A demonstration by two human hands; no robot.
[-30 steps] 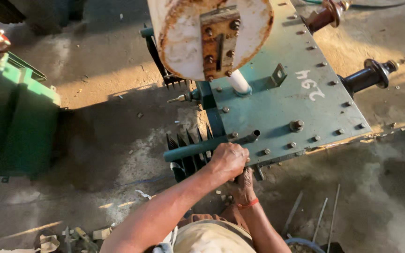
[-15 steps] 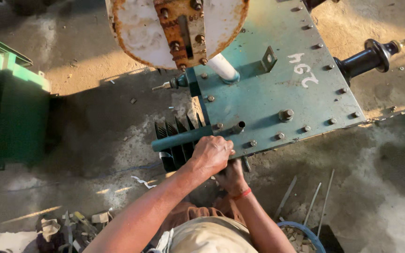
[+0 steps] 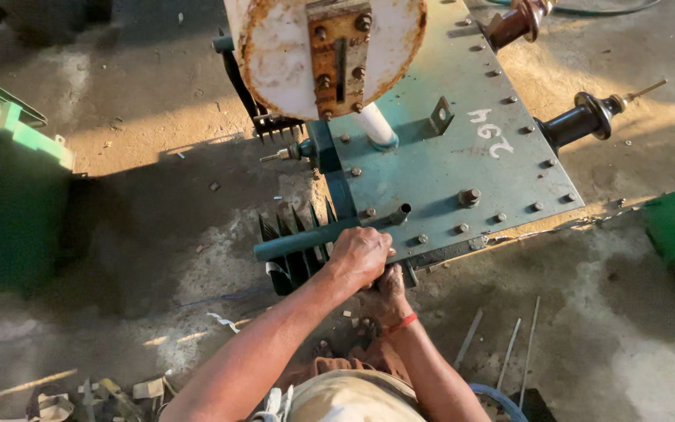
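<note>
Head view, one entry. Item: my left hand [image 3: 361, 254], fingers curled shut over the near end of a long teal pipe [image 3: 306, 241]; the pipe runs from beyond my left hand's outer side across to a small open pipe stub [image 3: 400, 212] at the edge of the teal cover plate [image 3: 447, 168], just ahead of my knuckles. Item: my right hand [image 3: 391, 293], red band [image 3: 405, 321] at the wrist, tucked under and just behind the left, pressed against the lower edge of the plate; its fingers are hidden, so I cannot tell whether they pinch anything. Step in hand, as I judge it: working the pipe as a lever on a fitting at the plate's near edge, the right hand steadying beneath. The next move calls for a firm pull along the pipe with the grip kept tight, since the pipe could slip off the fitting. Item: black cooling fins [image 3: 294, 250], directly beneath the pipe. Item: bolts along the plate's rim, one larger bolt [image 3: 469, 196] beyond my hands. Item: rusted white round tank [image 3: 330, 47] far ahead, with a white insulator [image 3: 375, 129] beneath it. Item: two dark bushings [image 3: 587, 119] far off to the right side. Surface: rough concrete floor [image 3: 158, 234], stained, half in shadow, with loose metal rods [image 3: 509, 344] near my right forearm and scraps [image 3: 103, 391] by my left elbow. Room: green boxes [image 3: 9, 195] well to the left and right.
</note>
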